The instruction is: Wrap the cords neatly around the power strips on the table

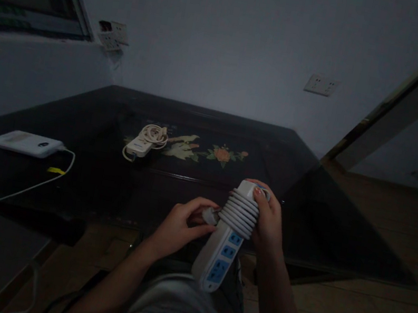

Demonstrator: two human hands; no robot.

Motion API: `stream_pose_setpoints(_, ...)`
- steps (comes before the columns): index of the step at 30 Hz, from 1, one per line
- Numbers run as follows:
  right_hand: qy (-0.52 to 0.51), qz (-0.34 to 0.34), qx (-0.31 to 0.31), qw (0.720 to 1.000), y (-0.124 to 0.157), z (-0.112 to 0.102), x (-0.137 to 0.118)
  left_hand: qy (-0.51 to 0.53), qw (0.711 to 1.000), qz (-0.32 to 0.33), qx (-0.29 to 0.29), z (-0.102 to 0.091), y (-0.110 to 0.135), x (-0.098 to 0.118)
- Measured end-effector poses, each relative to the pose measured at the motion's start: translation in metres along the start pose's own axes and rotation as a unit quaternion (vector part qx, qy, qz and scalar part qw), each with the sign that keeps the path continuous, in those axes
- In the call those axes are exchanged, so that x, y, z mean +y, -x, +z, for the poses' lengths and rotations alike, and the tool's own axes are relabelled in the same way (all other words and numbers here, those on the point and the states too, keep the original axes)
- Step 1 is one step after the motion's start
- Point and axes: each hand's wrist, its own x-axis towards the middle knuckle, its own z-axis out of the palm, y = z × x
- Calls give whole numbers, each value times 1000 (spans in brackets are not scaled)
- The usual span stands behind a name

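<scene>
A white power strip [210,250] with blue sockets is held tilted above the table's near edge. Its grey cord [239,212] is wound in several tight turns around the upper part. My right hand [269,217] grips the strip's top end, thumb on the white casing and fingers behind it. On the other side, my left hand [183,227] pinches the cord's plug [210,215] between thumb and fingers, close beside the coils. The plug's metal prongs point toward the wound cord.
On the dark table [78,193] lies a smaller white power strip [139,146] with coiled cord. A white power bank-like device [27,143] with a cable [33,185] sits at the left. Wall sockets [321,85] are behind the table.
</scene>
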Motion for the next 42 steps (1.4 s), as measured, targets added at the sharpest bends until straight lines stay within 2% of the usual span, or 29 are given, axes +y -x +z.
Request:
stream_pose_setpoints(6,9,-30,23,999,0,1,9,51,999,-14,2,4,4,-10)
stream_pose_setpoints(11,4,-30,24,999,1,1,11,52,998,-12,24,6,2,-10)
stream_pose_setpoints(16,23,-41,24,999,2,2,11,81,996,-17,25,5,0,-11)
stream_pose_setpoints(21,-11,-29,36,999,3,5,8,111,993,-24,18,6,-1,-13)
stream_pose_setpoints(27,1,-34,38,999,2,5,9,114,992,-47,33,7,-3,-11)
stream_pose_setpoints(32,11,-40,35,999,2,5,11,90,994,-41,49,6,-5,-13)
stream_pose_setpoints(36,-5,-20,35,999,2,5,10,82,994,-37,62,5,-4,-13)
stream_pose_setpoints(42,-40,17,26,999,2,3,10,151,986,-39,57,5,-3,-13)
